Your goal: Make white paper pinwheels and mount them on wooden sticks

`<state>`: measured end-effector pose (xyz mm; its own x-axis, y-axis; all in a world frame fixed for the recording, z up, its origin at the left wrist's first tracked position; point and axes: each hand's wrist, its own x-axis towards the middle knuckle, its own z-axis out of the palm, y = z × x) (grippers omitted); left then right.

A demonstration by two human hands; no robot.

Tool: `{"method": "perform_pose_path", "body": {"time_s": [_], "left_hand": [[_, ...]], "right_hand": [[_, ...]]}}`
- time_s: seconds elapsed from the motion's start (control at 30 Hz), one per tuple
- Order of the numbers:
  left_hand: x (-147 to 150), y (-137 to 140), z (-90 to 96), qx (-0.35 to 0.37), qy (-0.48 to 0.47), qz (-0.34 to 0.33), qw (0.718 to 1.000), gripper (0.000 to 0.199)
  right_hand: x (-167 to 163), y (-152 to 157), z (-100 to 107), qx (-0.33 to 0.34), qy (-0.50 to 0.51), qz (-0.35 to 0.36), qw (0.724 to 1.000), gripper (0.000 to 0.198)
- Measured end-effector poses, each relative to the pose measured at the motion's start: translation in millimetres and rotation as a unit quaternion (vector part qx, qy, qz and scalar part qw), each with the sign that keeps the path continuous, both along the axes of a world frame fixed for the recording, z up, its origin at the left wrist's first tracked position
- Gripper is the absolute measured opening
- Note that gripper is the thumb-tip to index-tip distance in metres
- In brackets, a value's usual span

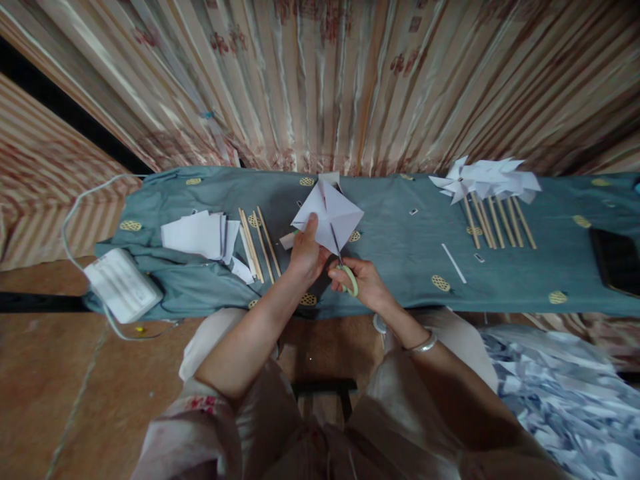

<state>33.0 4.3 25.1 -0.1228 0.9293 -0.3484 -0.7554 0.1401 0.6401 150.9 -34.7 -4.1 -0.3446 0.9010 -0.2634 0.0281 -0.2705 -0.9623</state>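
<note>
My left hand (307,255) grips a square of white paper (345,212) from its near left side, thumb on top and fingers underneath. The paper has crossing creases and slits that run in from its corners. My right hand (367,285) is closed around the green handles of a pair of scissors (351,280). Their blades point away from me and lie at the slit in the paper's near right corner. Under the paper, part of a pale piece (287,241) shows; what it is I cannot make out.
On the green cloth (400,267) lie stacked white paper (187,235) and several wooden sticks (270,247) to the left. Paper pinwheels (490,180) on sticks, a paper strip (454,263) and a black phone (613,259) are on the right. A white power strip (123,285) sits at the left end.
</note>
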Motion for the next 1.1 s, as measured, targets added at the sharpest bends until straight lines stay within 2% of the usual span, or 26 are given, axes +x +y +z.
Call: {"method": "perform_pose_path", "body": {"time_s": [1.1], "left_hand": [[0.6, -0.4, 2.6, -0.01, -0.009, 0.008, 1.0, 0.031]], "right_hand": [[-2.0, 1.5, -0.1, -0.01, 0.003, -0.006, 1.0, 0.046]]}}
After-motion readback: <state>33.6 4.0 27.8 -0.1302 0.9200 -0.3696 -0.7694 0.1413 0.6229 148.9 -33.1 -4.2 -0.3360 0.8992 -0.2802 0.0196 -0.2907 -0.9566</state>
